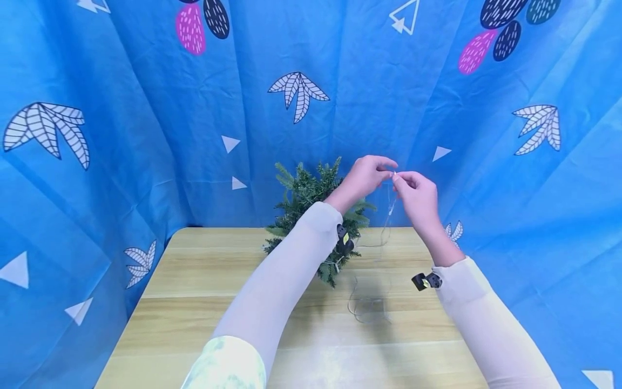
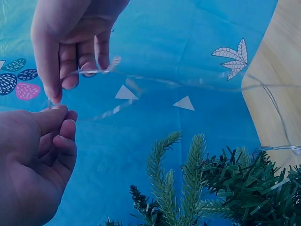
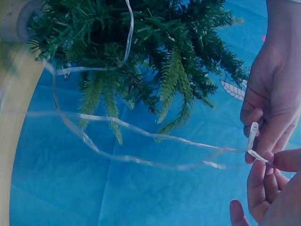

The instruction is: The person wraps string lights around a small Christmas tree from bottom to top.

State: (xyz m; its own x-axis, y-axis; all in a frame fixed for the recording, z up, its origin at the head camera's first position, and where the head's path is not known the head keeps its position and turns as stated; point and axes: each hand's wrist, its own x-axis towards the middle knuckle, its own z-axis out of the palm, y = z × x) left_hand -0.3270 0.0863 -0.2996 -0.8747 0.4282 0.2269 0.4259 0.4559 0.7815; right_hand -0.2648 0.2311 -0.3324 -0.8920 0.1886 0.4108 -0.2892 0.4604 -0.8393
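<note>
A clear-wired string light (image 1: 390, 208) hangs from both hands, beyond the table and to the right of a small artificial fir tree (image 1: 311, 186). My left hand (image 1: 365, 175), reaching across in front of the tree, pinches the wire between thumb and fingertips. Almost touching it, my right hand (image 1: 420, 199) holds the same wire between thumb and forefinger. In the right wrist view a small clear bulb (image 3: 253, 132) stands up beside the pinched spot. Wire (image 3: 127, 68) also lies over the green branches. The left forearm hides part of the tree in the head view.
Loose loops of the wire (image 1: 371, 317) lie on the wooden table (image 1: 204, 275), right of the tree. A blue patterned curtain (image 1: 194, 119) hangs around the table's back and sides. The tree's round base (image 3: 16, 21) shows at a corner of the right wrist view.
</note>
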